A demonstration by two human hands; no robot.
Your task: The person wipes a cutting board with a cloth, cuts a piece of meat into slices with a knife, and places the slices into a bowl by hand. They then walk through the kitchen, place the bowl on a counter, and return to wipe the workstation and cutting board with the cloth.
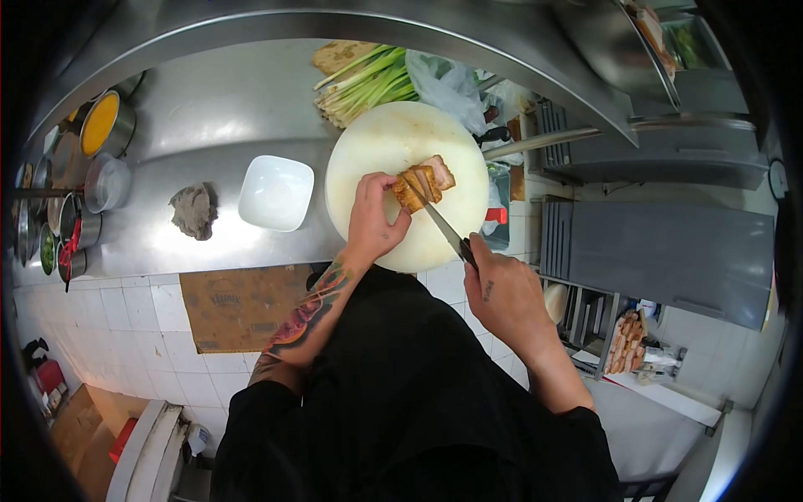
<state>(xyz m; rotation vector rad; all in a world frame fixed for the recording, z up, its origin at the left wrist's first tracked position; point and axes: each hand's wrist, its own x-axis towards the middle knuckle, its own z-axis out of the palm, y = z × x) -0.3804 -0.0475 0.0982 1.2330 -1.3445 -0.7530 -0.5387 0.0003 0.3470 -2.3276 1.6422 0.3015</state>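
A browned piece of roast meat, partly cut into slices, lies on a round white cutting board. One slice leans away at its far right, showing a paler cut face. My left hand steadies the meat from the left, its fingertips bent against it. In my right hand is a kitchen knife, gripped by its black handle; the blade reaches up and left into the meat. The fingers of the right hand wrap round the handle.
Left of the board stand a white square bowl and a crumpled grey cloth. Behind it lie green onions and a plastic bag. Pots and containers, among them a pot of yellow liquid, line the far left. A steel shelf edge runs overhead.
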